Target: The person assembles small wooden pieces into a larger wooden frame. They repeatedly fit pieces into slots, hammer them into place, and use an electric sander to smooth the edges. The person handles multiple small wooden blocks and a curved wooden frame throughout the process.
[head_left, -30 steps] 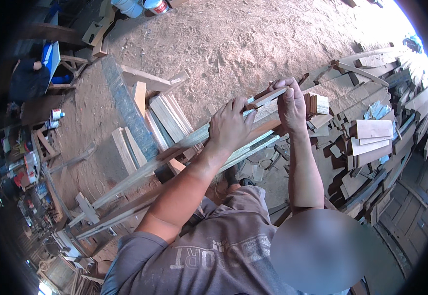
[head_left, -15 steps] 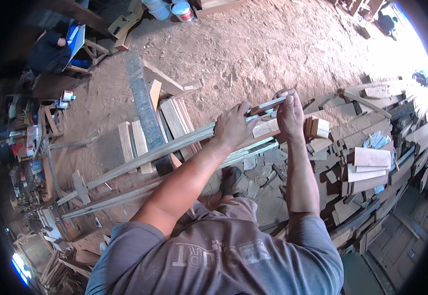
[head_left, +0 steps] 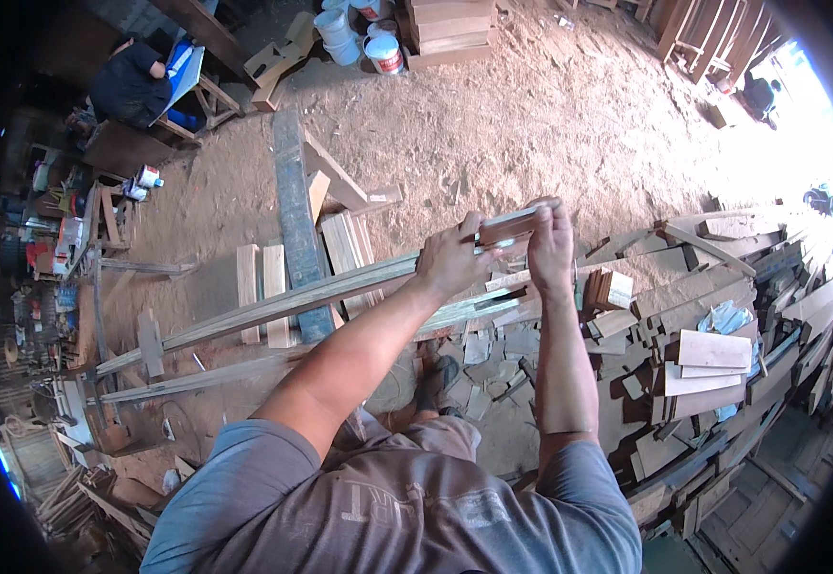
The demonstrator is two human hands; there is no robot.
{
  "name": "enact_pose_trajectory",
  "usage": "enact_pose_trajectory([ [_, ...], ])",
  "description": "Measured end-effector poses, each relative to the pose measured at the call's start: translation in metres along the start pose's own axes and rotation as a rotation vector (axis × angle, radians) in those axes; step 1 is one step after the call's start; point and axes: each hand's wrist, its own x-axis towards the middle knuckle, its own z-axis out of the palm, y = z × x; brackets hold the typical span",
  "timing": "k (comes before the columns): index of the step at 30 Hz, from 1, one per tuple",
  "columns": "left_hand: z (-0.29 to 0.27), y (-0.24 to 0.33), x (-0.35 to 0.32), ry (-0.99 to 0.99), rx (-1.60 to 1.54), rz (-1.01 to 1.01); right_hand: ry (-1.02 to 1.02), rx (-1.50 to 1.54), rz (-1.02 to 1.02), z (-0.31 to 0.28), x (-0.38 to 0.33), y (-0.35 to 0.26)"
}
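A small reddish-brown wooden block (head_left: pixel 506 228) is pressed against the far end of a long wooden batten (head_left: pixel 292 301). The left hand (head_left: pixel 450 263) is clenched around the batten just behind the block; the right hand (head_left: pixel 550 244) grips the block. The batten should be kept steady and the block square, clear of the scrap-wood pile (head_left: pixel 713 354) beside it.

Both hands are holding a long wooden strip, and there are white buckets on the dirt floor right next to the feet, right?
Not quite. In the head view, the left hand and right hand do grip the long wooden strip, but the white buckets stand far off at the top of the picture beside stacked boards, not next to the feet. Wood offcuts lie by the feet.
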Motion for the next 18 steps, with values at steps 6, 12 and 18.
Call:
enact_pose_trajectory([
  [6, 0.011, -0.011, 0.003, 0.019, 0.085, 0.046, 0.240, 0.489, -0.090, -0.051, 0.019, -0.031],
  [12, 0.008, -0.003, -0.001, 0.047, 0.077, 0.104, 0.340, 0.339, -0.257, 0.018, -0.012, -0.201],
  [18, 0.004, -0.022, 0.003, 0.009, -0.020, 0.277, 0.520, 0.257, 0.196, 0.042, -0.112, -0.221],
])
